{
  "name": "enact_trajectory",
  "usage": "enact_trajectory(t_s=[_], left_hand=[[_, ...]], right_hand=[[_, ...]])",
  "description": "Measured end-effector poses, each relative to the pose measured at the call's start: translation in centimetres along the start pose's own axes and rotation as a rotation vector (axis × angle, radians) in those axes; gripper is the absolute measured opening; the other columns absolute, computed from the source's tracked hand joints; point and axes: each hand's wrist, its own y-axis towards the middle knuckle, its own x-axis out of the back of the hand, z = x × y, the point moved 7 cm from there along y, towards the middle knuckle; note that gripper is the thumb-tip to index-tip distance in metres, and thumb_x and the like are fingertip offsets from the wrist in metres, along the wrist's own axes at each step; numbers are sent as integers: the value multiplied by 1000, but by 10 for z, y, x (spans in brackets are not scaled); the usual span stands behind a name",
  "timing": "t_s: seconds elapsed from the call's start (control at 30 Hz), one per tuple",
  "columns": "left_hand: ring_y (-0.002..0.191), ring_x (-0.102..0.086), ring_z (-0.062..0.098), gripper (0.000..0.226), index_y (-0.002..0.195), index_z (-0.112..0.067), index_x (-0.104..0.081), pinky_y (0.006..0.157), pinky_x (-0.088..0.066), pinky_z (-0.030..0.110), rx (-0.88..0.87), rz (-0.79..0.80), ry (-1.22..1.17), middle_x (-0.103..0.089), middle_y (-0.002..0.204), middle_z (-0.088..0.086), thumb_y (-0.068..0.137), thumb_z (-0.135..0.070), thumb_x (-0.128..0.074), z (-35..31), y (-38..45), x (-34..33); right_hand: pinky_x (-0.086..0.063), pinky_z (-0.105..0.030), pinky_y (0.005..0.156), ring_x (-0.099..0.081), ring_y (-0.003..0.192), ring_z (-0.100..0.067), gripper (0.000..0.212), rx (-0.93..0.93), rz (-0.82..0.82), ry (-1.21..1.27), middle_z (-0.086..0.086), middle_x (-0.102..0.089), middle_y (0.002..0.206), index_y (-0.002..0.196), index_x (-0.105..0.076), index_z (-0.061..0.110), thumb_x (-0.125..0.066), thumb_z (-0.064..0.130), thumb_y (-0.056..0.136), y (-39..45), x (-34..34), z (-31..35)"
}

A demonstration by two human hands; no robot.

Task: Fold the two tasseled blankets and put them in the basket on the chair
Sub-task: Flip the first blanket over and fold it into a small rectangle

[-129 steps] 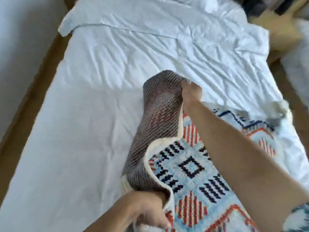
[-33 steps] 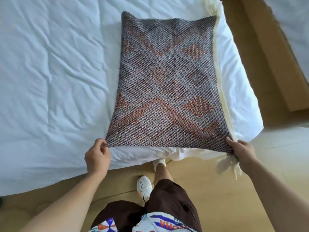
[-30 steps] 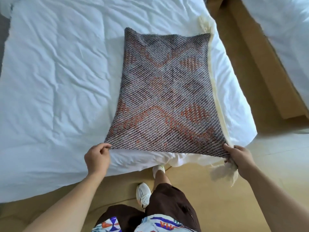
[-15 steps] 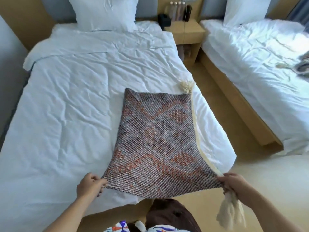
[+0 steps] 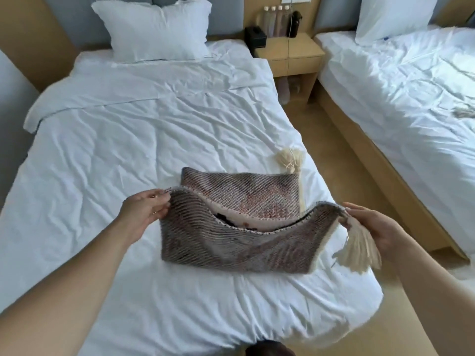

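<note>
A grey and rust woven blanket (image 5: pixel 231 242) with cream tassels lies on the white bed (image 5: pixel 128 155), its near half lifted and curling over the far half. My left hand (image 5: pixel 144 210) pinches the near left corner. My right hand (image 5: pixel 372 227) holds the near right corner, where a cream tassel (image 5: pixel 357 250) hangs down. Another tassel (image 5: pixel 289 160) lies at the far right corner. A grey bit of a second blanket (image 5: pixel 464 111) shows on the other bed at the right edge. No basket or chair is in view.
A pillow (image 5: pixel 154 29) lies at the head of the bed. A wooden nightstand (image 5: pixel 290 52) with bottles and a black box stands between the beds. The second white bed (image 5: pixel 401 86) is on the right, with a strip of floor (image 5: pixel 331 155) between.
Both hands have lifted the blanket's near edge off the foot of the bed and carried it away from me, over the far half. The camera has tilted up.
</note>
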Motion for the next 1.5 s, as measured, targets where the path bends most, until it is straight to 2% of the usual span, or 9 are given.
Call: enact_trajectory(t_s=[0.13, 0.2, 0.27, 0.33, 0.47, 0.73, 1.07, 1.3, 1.5], left_hand=[[71, -65, 22, 32, 110, 1, -69, 56, -60, 20, 63, -213, 168, -69, 86, 16, 81, 13, -72, 5, 79, -29], [65, -63, 20, 26, 111, 4, -68, 50, -58, 19, 82, -264, 164, -67, 78, 14, 85, 4, -73, -2, 120, -40], [65, -63, 18, 24, 112, 1, -67, 52, -59, 20, 84, -294, 142, -66, 77, 11, 89, -4, -72, -17, 158, -52], [70, -65, 17, 26, 117, -4, -65, 58, -60, 21, 66, -297, 117, -67, 83, 9, 92, -8, -70, -32, 191, -68], [85, -65, 22, 41, 125, -20, -57, 77, -58, 35, 65, -317, 255, -69, 104, 9, 88, -18, -75, -12, 231, -82], [101, -68, 30, 58, 118, -21, -66, 91, -54, 43, 363, -278, 758, -73, 111, 0, 70, -48, -81, 161, 169, -14], [109, -65, 30, 28, 112, -19, -65, 102, -50, 46, 480, -337, 351, -69, 119, 5, 89, -32, -75, 198, 119, 13], [107, -65, 23, 27, 120, -11, -62, 99, -49, 41, 478, -250, -37, -68, 121, 6, 94, -18, -67, 185, 103, 6], [87, -65, 24, 29, 105, 1, -64, 70, -54, 30, 430, -447, 11, -68, 100, 15, 80, -3, -79, 187, 78, 36]], right_hand=[[-58, -32, 94, -71, 113, -30, 72, -208, 44, -92, -20, -68, 127, 136, -52, -4, -85, -7, 72, 87, -25, 42], [-11, -33, 124, -23, 153, -30, 52, 48, 43, -131, -21, -21, 165, 156, -12, -8, -15, -14, 104, 135, -35, 68], [-5, -32, 123, -22, 153, -31, 93, 141, -276, -134, -23, -19, 165, 153, -13, -13, 35, -18, 73, 157, -36, 108], [-53, -34, 101, -67, 117, -28, 59, 65, -257, -158, -14, -65, 133, 127, -59, -3, -5, -7, 101, 181, -53, 120], [-44, -55, 105, -56, 114, -41, 72, -126, -62, -19, -15, -52, 129, 139, -50, 9, -50, 64, 93, 247, -65, 113], [-54, -35, 77, -68, 86, -21, 39, -101, -315, -662, -5, -72, 96, 109, -68, 11, -76, 42, 87, 218, -23, -89], [-23, -33, 60, -32, 62, -19, 55, -109, -170, -763, -1, -33, 64, 60, -37, 17, -86, 35, 78, 182, -9, -140], [-56, -46, 88, -62, 88, -26, 18, -289, -141, -349, -10, -66, 95, 100, -71, 11, -76, 25, 90, 164, -12, -165], [-51, -35, 63, -53, 65, -24, 20, -89, -361, -334, -11, -58, 71, 99, -70, -4, -74, 14, 91, 142, 8, -155]])
